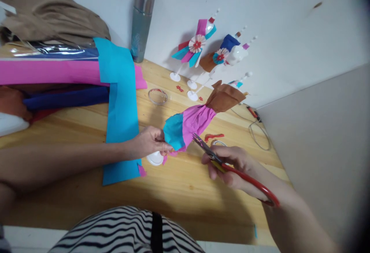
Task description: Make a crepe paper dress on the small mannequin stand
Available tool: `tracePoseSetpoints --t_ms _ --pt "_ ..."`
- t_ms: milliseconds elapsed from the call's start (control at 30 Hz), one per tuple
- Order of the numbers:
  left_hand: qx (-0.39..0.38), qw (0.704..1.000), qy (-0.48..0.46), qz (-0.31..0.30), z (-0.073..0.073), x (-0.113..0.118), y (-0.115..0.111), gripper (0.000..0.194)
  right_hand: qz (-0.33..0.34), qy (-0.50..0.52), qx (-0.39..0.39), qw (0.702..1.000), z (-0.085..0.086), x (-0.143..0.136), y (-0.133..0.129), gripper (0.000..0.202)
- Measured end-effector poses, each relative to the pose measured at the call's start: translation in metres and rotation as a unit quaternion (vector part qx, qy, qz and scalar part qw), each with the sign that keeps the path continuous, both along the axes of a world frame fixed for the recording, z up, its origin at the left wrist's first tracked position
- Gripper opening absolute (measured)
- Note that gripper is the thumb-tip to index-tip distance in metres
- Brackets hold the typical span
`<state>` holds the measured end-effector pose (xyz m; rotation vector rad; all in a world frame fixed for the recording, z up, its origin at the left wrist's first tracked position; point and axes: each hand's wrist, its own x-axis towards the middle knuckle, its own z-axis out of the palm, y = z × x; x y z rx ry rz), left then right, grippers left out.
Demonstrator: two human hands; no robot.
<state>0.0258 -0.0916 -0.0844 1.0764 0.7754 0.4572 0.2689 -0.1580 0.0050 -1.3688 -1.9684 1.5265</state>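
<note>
Crepe paper in three bands, turquoise, pink and brown, makes up the bundle (pixel 199 118) I have raised above the wooden table (pixel 185 183). My left forearm lies flat across the table from the left edge, wrist straight, and my left hand (pixel 148 142) pinches the turquoise end of the bundle between thumb and fingertips. The bundle slopes up and away to the right, its brown end flaring near the wall.

My right arm comes in from the lower right corner, elbow out of view, wrist bent inward. My right hand (pixel 231 166) is closed around the red handles of one pair of scissors (pixel 231 164); the blades point up and left, slightly parted, with their tips at the underside of the pink band. Whether the blades touch the paper I cannot tell.

Count on the table: one white round base (pixel 155 158) just beneath my left hand; one long turquoise paper strip (pixel 121 114) running front to back under my left wrist; one pink sheet (pixel 49 71) and one dark blue roll (pixel 66 98) at the left; one clear tape ring (pixel 157 96); one steel flask (pixel 141 21) upright against the wall; two finished paper figures (pixel 195 46) on white stands near the wall, well apart from my hands; one red paper scrap (pixel 214 136) just beyond the scissors
</note>
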Motion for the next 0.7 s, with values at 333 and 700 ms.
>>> tracePoseSetpoints --t_ms 333,700 --pt "0.038 0.999 0.003 0.006 -0.010 -0.003 0.001 0.014 -0.002 -0.004 -0.001 1.000 0.000 0.000 0.001 0.050" --pt "0.069 0.998 0.013 -0.004 -0.013 -0.005 0.001 0.021 0.000 -0.012 -0.019 1.000 0.003 0.000 0.004 0.054"
